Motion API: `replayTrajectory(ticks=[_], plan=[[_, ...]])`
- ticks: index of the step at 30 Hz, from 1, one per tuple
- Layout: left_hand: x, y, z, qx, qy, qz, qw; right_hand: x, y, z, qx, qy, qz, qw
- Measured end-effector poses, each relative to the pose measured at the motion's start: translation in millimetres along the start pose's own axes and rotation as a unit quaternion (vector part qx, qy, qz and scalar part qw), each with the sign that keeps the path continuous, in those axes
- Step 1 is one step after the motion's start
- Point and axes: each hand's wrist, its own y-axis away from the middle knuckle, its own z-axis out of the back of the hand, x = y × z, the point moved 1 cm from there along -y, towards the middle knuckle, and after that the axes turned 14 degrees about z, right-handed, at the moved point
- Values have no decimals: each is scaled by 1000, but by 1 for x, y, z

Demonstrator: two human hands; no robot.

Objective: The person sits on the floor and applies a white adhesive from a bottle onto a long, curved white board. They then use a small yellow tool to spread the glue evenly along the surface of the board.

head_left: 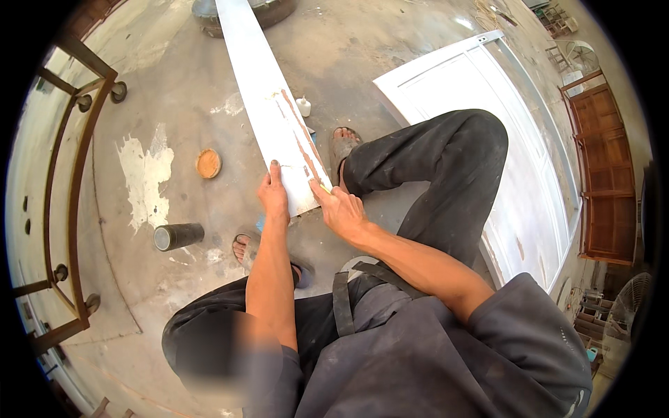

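Note:
A long white board (258,76) slopes from the top of the view down between my knees. Brown filler-like streaks (298,136) run along its lower part. My left hand (275,195) grips the board's left edge near its lower end, with the thumb on top and the fingers partly hidden. Over the lower right corner, the closed fingers of my right hand (343,212) hold a thin tool with a yellow part (325,188). Its tip meets the board near the streaks, and its exact kind is too small to make out.
A round tub of orange-brown paste (208,164) and a dark cylinder (179,237) are on the floor at left. Beyond the board stands a small white bottle (303,106). A tyre (279,12) lies under its far end. A white door panel (453,80) lies right; a wheeled metal frame (83,150) stands left.

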Motion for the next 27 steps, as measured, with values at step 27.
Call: replayTrajectory(ticks=[27], plan=[[1,2,-1,7,9,16,1000,-4,-13,3,-11,-3,9,1000]])
